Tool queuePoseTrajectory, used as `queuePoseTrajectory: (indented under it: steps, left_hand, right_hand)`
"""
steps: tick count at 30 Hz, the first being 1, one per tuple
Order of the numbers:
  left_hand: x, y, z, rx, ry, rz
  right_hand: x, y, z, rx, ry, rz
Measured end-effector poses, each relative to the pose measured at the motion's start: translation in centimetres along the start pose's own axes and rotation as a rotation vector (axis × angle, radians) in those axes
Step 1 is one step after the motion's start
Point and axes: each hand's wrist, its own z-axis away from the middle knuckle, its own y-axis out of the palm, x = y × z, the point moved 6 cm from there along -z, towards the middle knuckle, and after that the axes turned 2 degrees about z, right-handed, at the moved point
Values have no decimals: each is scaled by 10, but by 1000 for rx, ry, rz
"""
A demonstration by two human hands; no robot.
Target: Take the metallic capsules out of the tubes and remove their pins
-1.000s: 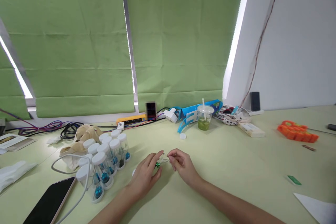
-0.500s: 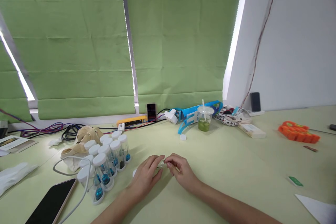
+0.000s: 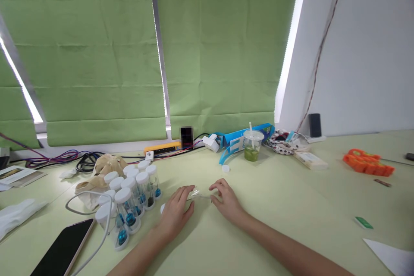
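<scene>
My left hand [image 3: 177, 210] is closed around a clear tube [image 3: 195, 193] lying sideways, whose end shows past my fingers; a white cap [image 3: 162, 208] peeks out on the hand's left. A thin, pale piece [image 3: 205, 196] extends from the tube's open end toward my right hand [image 3: 227, 202]. The thumb and index finger of that hand are spread, with nothing visible between them. Clear tubes with white lids [image 3: 130, 202] and blue items inside stand grouped to the left. A loose white cap [image 3: 225, 168] lies beyond my hands.
A black phone [image 3: 63, 248] and a white cable [image 3: 106, 235] lie at the left front. Toward the back are a cup with green drink [image 3: 251, 154], a blue box [image 3: 242, 134] and a white box [image 3: 310, 161]. An orange object [image 3: 368, 164] rests at the right.
My hands have moved apart. The right fingers have opened and come off the tube's end, while the left hand has shifted slightly left with the tube.
</scene>
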Motion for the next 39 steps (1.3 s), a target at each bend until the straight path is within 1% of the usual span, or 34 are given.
queuePoseTrajectory:
  steps: [2,4,8,12,16,21,23,25,28,30,32,35,37,39]
  left_hand:
    - [1,2,0,15,5,-11]
    - [2,4,1,32,7,-18]
    - [2,7,1,66,19,-26]
    - [1,8,1,89,21,-28]
    - [3,11,1,110,11,-47]
    - [7,15,1,70,50,-66]
    - [9,14,1,61,27,-52]
    - [11,13,0,74,-6,-40]
    - [8,11,-1,116,-13,-43]
    - [5,10,-2,124,0,-37]
    - [2,9,-3,115,15,-11]
    - [-1,11,-1,110,35,54]
    - [-1,12,1,98,33,104]
    - [0,14,3,83,19,161]
  right_hand:
    - [-8,7,-1,38,45,72]
    - [-12,12,-2,54,74,139]
    - [-9,16,-3,84,99,207]
    - [-5,18,-4,159,118,290]
    - [0,18,-3,238,73,351]
    - [2,18,2,332,-10,356]
    - [0,16,2,346,-45,313]
    - [-3,12,0,333,-29,223]
    - [-1,0,-5,232,-2,64]
    - [8,-8,-7,138,-70,-11]
    - [20,-12,-7,74,-160,-74]
    - [35,-9,-2,66,-242,-182]
    - [41,-6,1,69,-247,-276]
    - [44,-5,3,54,-202,-397]
